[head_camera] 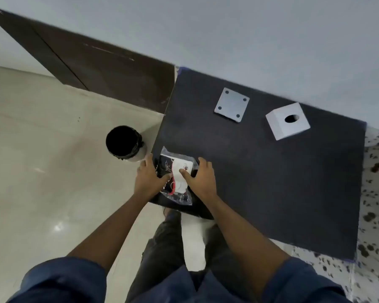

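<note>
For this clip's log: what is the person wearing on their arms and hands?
Both the left hand and right hand are bare: no gloves, and no ring or watch shows. The forearms are uncovered; dark blue sleeves end near the elbows.

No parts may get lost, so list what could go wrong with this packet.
The packet lies right at the corner of the table; if the left hand or right hand slips, it may drop to the floor. Tearing it open hard could scatter small parts, perhaps into the open bin beside the table.
</note>
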